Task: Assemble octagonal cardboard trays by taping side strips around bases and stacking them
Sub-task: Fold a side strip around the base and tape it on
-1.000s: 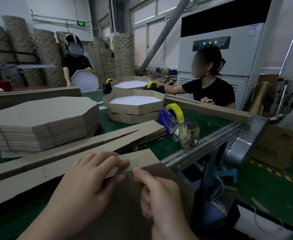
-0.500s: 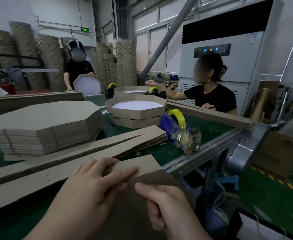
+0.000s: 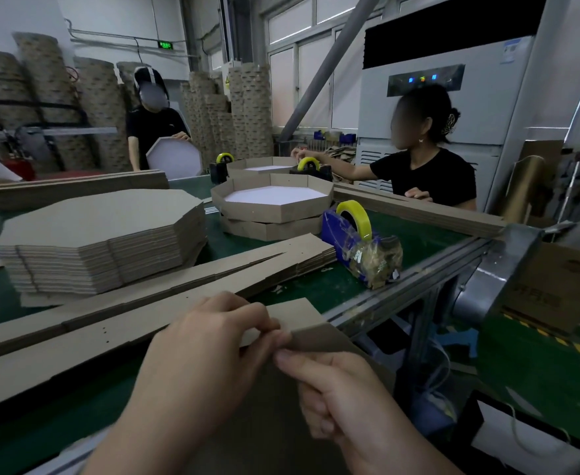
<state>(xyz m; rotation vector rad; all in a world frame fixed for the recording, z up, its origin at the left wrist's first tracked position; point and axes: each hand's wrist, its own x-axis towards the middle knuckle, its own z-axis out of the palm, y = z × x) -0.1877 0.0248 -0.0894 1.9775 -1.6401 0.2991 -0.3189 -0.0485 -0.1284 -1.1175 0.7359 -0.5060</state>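
My left hand (image 3: 199, 358) pinches the near end of a long brown side strip (image 3: 58, 351) lying along the table's front edge. My right hand (image 3: 336, 395) grips a brown cardboard base (image 3: 319, 341) held up against that strip end; both thumbs meet at the joint. A stack of flat octagonal bases (image 3: 103, 234) sits at the left. Two finished trays (image 3: 274, 207) with white insides are stacked mid-table. A blue tape dispenser (image 3: 360, 245) with a yellow roll stands at the right edge.
More side strips (image 3: 213, 272) lie diagonally across the green table (image 3: 316, 286). Two other people work at the far side, with another tray (image 3: 264, 168) and two dispensers. The metal table rail (image 3: 418, 279) runs along the right. Tall cardboard stacks stand behind.
My left fingers have curled from lying flat on the strip end into a pinch at the joint. My view has tilted up slightly; both hands stay at the same spot.
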